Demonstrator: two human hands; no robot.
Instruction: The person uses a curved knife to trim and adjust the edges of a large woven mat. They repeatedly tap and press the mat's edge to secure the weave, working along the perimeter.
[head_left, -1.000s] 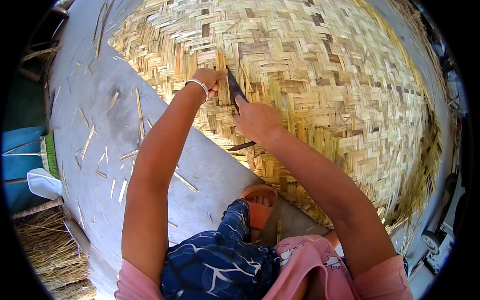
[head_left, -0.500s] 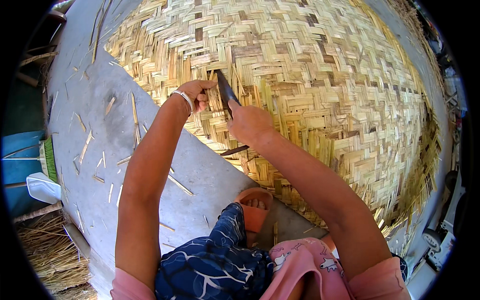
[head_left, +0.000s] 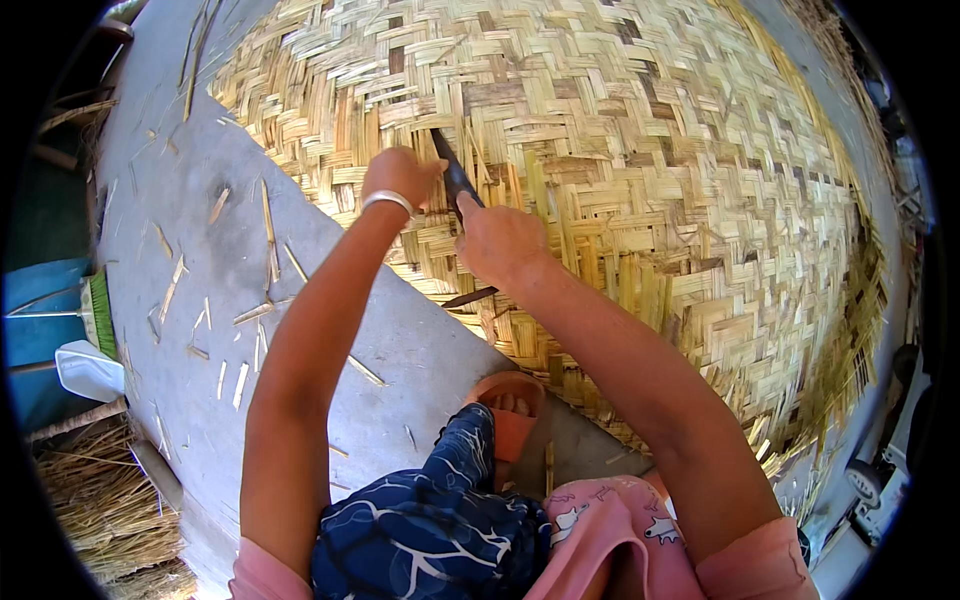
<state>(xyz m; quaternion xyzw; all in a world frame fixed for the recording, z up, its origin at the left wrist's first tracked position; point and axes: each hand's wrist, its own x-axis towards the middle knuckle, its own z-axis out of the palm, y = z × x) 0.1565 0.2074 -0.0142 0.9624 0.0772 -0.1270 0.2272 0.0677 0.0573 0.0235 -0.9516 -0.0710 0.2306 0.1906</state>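
A large woven mat of split bamboo-like strips spreads over the floor in front of me. My right hand is wrapped round a dark knife. Its blade points away from me and its tip meets the weave near the mat's left edge. A dark pointed end shows below that hand, over the mat's border. Beside the blade, my left hand is closed, back upward, with a white bangle at the wrist. What its fingers pinch is hidden. Loose strip ends surround both hands.
Cut strip scraps litter the grey floor at left. A green-bristled broom and a white plastic container stand at the far left, above a straw bundle. My sandalled foot is beside the mat's near edge.
My left hand has turned back-up and shifted slightly right, closer to the blade. My right hand and the knife stay almost in place.
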